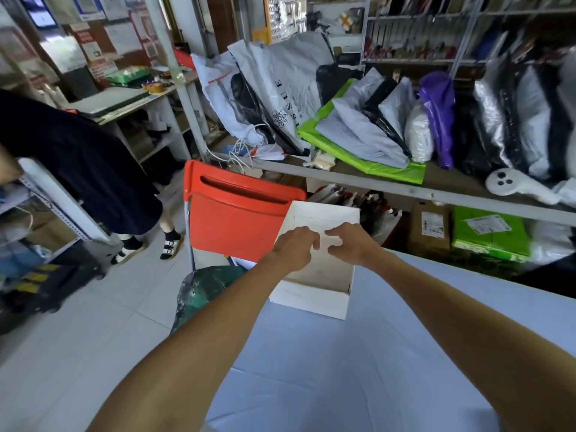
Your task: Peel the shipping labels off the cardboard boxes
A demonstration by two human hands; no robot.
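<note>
On my feed the white box (311,299) sits at the far left corner of the pale blue worktop (374,353), its lid flap standing up. Above the box, my left hand (293,247) and right hand (350,244) meet at that flap, fingers curled; whether they pinch a label edge I cannot tell. Behind the box, to its left, stands an orange chair (233,219).

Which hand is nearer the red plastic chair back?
Left. The left hand sits just right of the red plastic chair, over the white cardboard box; the right hand lies farther right.
</note>
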